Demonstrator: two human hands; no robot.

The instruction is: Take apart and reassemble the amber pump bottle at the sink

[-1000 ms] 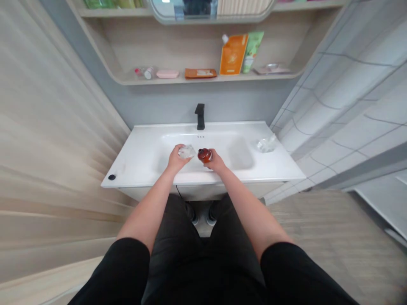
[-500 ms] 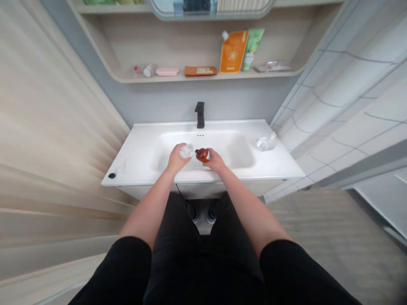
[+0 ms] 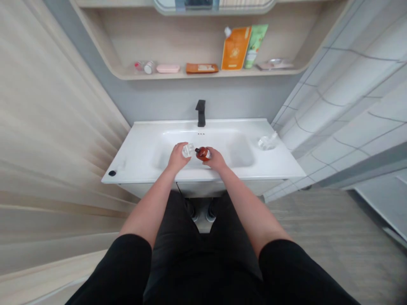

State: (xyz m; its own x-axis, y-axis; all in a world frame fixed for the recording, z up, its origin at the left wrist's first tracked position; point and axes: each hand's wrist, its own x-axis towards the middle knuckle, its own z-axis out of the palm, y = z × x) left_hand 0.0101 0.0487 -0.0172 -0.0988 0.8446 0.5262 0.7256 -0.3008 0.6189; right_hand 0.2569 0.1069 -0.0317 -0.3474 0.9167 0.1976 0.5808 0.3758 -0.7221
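Note:
Over the front of the white sink basin (image 3: 235, 146), my left hand (image 3: 177, 158) is closed around a small clear container (image 3: 188, 150). Its exact kind is too small to make out. My right hand (image 3: 216, 159) grips a reddish-brown bottle (image 3: 201, 154) with a dark neck and a pale label. The bottle is tilted, its neck pointing left at the clear container. The two are very close together; whether they touch I cannot tell. No liquid shows between them.
A black faucet (image 3: 201, 113) stands behind the basin. A clear crumpled-looking item (image 3: 267, 142) lies on the counter's right, a black round cap (image 3: 112, 173) at its left front. The shelf above bears an orange pouch (image 3: 235, 48), a green tube (image 3: 255, 46) and a pink case (image 3: 168, 68).
The view has shifted slightly. Both hands keep hold of the clear container and the bottle in almost the same place, the container turned a little.

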